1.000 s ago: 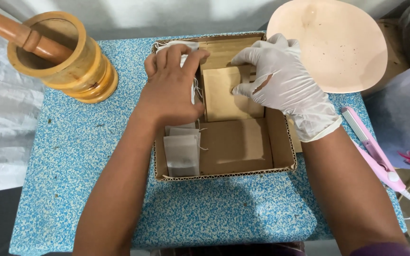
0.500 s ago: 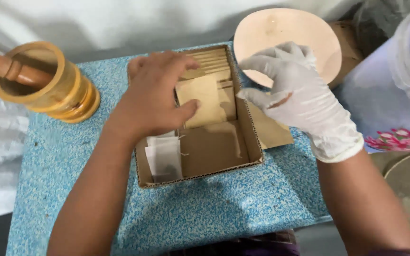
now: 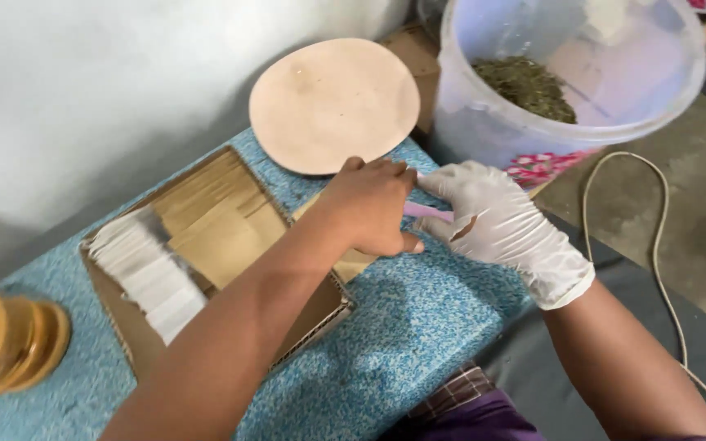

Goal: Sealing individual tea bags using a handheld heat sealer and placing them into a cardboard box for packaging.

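Gripping a thin pink tool (image 3: pixel 428 211) between both hands near the centre of the view: bare left hand (image 3: pixel 369 208) curling closed over its left end, gloved right hand (image 3: pixel 496 222) pinching its right end, fingers (image 3: pixel 451 181) bent around it. Most of the pink tool lying hidden under the two hands; kind of tool impossible to tell. Both hands hovering just above the right edge of the blue speckled table (image 3: pixel 418 327), touching each other at the knuckles.

Sitting at about nine o'clock from the hands: an open cardboard box (image 3: pixel 320 314), holding a row of brown paper envelopes (image 3: pixel 214 216) and, at its left side, a row of white sachets (image 3: pixel 145 269) standing on edge. Left forearm crossing over the box's right part.

Leaning at about eleven o'clock from the hands: a round pale wooden board (image 3: pixel 332 102), touching the table's far edge. Standing at about one o'clock, off the table: a translucent plastic bucket (image 3: pixel 492 122) with dried green leaves (image 3: pixel 529 86) inside. Showing at the left edge, around eight o'clock: part of a wooden mortar (image 3: pixel 10 343). Trailing over the floor at three o'clock: a pale cord (image 3: pixel 655 245).
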